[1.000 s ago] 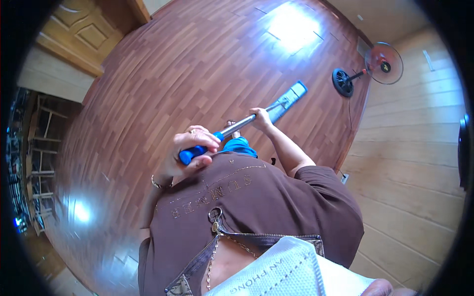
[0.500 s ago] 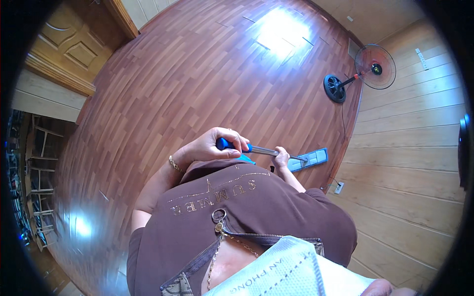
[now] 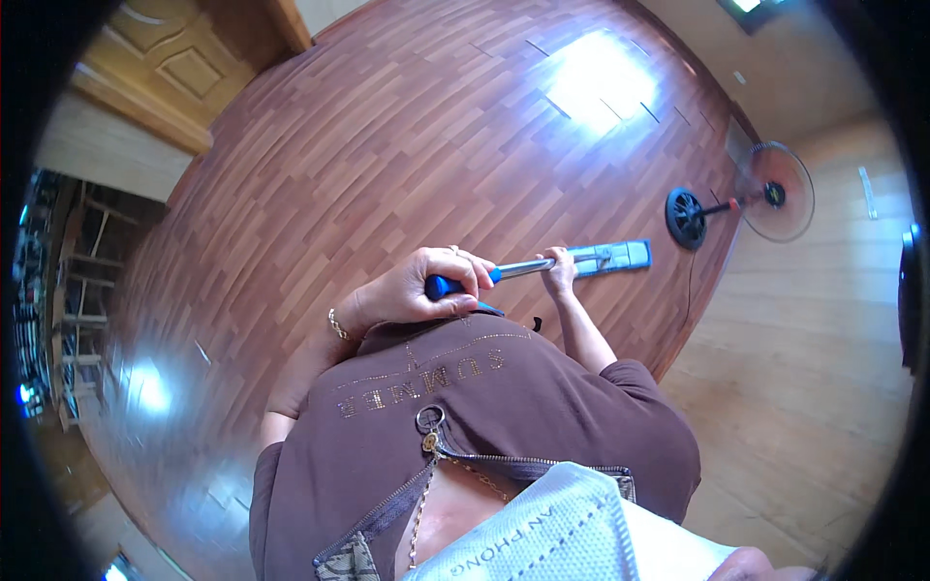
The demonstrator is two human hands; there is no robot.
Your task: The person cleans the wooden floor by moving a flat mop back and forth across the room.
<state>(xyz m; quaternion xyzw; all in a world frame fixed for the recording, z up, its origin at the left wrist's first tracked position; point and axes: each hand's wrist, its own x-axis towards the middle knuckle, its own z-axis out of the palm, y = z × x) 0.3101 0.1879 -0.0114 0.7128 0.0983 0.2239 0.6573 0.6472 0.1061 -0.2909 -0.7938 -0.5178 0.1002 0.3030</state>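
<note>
A flat mop (image 3: pixel 526 268) with a metal pole and a blue grip end runs across in front of my body. My left hand (image 3: pixel 448 283) is closed round the blue grip, just above my brown shirt. Lower on the pole, my right hand (image 3: pixel 559 273) wraps the metal shaft with the arm stretched out to the right. The mop's light blue rectangular head (image 3: pixel 625 256) lies on the wooden floor beyond my right hand. Part of the head nearest that hand is hidden behind the hand and pole.
A standing fan with a round black base (image 3: pixel 686 219) is on the floor right of the mop head, its cord trailing along the wall. Pale panelled wall (image 3: pixel 775 339) borders the right side. A wooden door (image 3: pixel 184 68) is at the far left, a rack (image 3: pixel 87 290) below it.
The mop head has moved away from me, off the right wall's edge, and my right hand has gone forward with the pole. My left hand stays at the grip. The view has turned slightly.
</note>
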